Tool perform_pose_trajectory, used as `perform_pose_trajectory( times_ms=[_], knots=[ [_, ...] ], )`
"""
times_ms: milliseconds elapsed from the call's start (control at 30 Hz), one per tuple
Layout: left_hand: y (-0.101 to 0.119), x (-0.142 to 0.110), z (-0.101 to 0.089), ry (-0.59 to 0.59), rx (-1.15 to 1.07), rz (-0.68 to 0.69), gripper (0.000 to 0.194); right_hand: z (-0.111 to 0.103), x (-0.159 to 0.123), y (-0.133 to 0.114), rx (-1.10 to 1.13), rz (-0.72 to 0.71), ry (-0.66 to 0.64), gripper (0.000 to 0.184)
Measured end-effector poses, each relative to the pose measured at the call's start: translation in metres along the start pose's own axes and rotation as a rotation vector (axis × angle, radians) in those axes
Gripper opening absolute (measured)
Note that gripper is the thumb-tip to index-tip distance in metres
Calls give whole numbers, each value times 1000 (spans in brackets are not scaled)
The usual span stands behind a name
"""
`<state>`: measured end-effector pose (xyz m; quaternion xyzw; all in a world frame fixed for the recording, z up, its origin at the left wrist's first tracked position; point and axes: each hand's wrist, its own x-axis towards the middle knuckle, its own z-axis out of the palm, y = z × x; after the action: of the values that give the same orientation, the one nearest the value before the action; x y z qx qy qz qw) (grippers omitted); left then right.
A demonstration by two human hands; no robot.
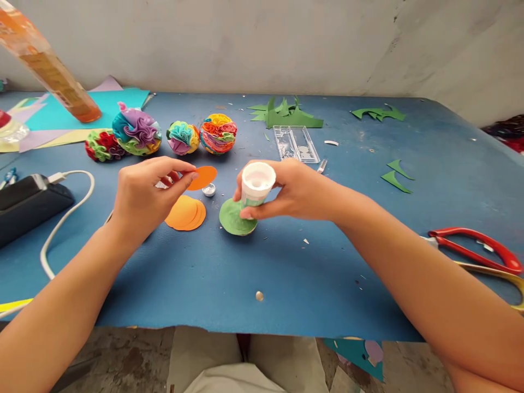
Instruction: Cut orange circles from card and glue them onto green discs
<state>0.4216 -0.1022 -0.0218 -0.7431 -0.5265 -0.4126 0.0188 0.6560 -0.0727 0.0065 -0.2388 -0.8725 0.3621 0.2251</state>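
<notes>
A thin orange paper disc (203, 178) is pinched between the thumb and fingers of my left hand (152, 188). Just below it, several lighter orange paper discs (186, 214) lie in a loose stack. My right hand (282, 188) is wrapped round a white glue stick (257, 185), its round base facing up. The lower end points down at a green paper disc (233, 217), whose surface looks smeared; my fingers hide the contact. A small silvery round piece (208, 190) sits just behind the orange discs.
Ruffled multicoloured paper balls (218, 134) line the back left, near a tilted bottle (61, 76). Green paper scraps (286, 113) and a clear plastic case (295, 144) lie behind my right hand. Red-handled scissors (477, 248) are at right; a black box (28, 204) with white cable at left.
</notes>
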Motion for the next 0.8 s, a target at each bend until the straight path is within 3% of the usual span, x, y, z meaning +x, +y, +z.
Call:
perform_pose_trajectory(
  times_ms=[100, 233, 367, 433, 500, 567, 700, 800],
  knots=[
    [-2, -1, 3, 3, -16, -11, 6, -3, -1, -1, 30, 14, 45, 23],
    [-4, -1, 5, -4, -32, -11, 7, -3, -1, -2, 43, 39, -75, 18],
    [-4, -3, 4, 3, -49, -25, 9, 3, 0, -2, 76, 34, 63, 21],
    [-2, -5, 5, 39, -59, -10, 9, 3, -1, -5, 111, 45, -15, 20],
    [1, -8, 10, 78, -77, 56, 9, -4, -2, -9, 99, 94, -126, 16],
    [4, -12, 16, 79, -123, 180, 9, -16, -3, -12, 84, 154, -149, 14],
    [9, -18, 29, -64, -237, 454, 12, -41, -7, -13, 151, 161, 48, 19],
    [12, -21, 33, -128, -268, 556, 11, -48, -9, -12, 180, 110, 148, 22]
  ],
)
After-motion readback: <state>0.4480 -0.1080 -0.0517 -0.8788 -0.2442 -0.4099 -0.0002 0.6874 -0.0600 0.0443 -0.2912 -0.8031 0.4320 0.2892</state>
